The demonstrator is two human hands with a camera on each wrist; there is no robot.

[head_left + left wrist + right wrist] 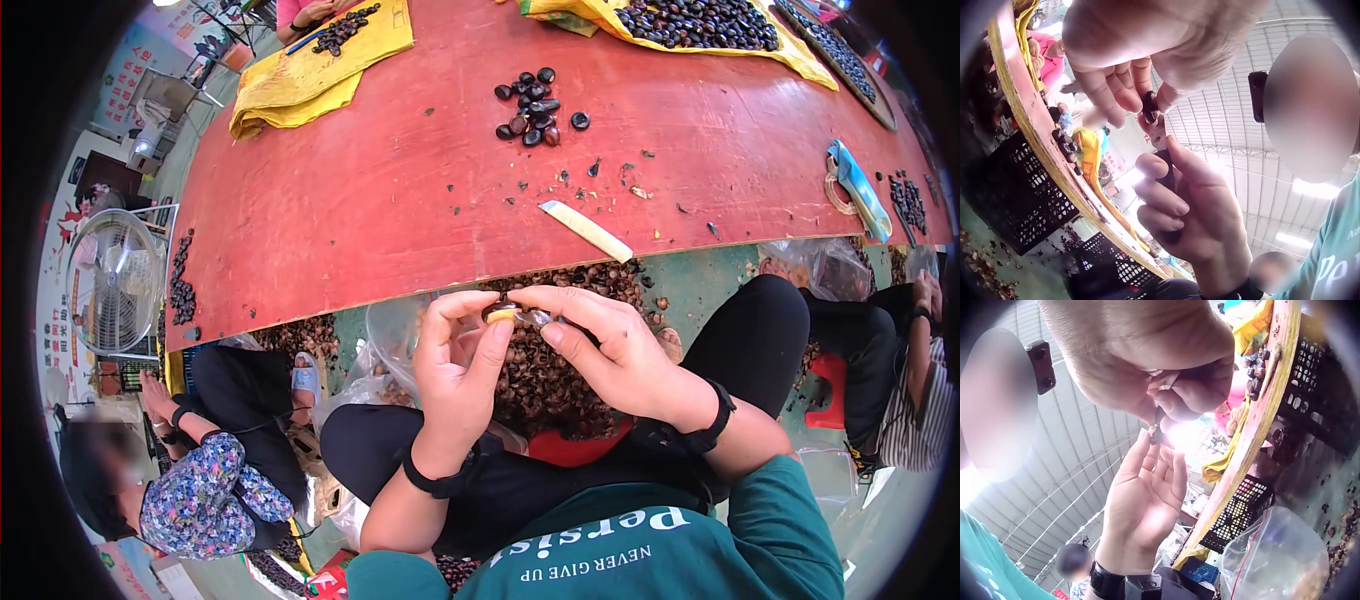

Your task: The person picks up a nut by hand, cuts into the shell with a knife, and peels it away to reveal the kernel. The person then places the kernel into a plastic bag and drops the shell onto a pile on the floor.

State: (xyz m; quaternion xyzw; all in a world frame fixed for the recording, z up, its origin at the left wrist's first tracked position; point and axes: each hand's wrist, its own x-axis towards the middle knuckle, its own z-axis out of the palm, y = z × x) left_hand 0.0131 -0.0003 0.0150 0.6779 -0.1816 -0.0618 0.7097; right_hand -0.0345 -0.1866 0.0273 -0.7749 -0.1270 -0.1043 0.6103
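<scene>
My left hand (pixel 455 355) pinches a dark brown, glossy chestnut-like nut (pixel 501 311) between thumb and fingertips. Pale yellow flesh shows on the side facing me. Curled around the black handle of a small knife (pixel 1165 170), my right hand (pixel 625 355) has its fingertips close beside the nut. The knife's short metal blade (pixel 1158 136) points at the nut in the left wrist view. Both hands are above my lap, just off the table's near edge. In the right wrist view, the right fingers hide much of the knife.
On the red table (pixel 400 200) lie a pile of dark nuts (pixel 533 108), a cream angled strip (pixel 588 231) and scattered shell bits. Yellow sacks (pixel 300 85) bear more nuts. Brown shells (pixel 550 390) heap below, near clear plastic bags (pixel 1275 556). People sit on both sides.
</scene>
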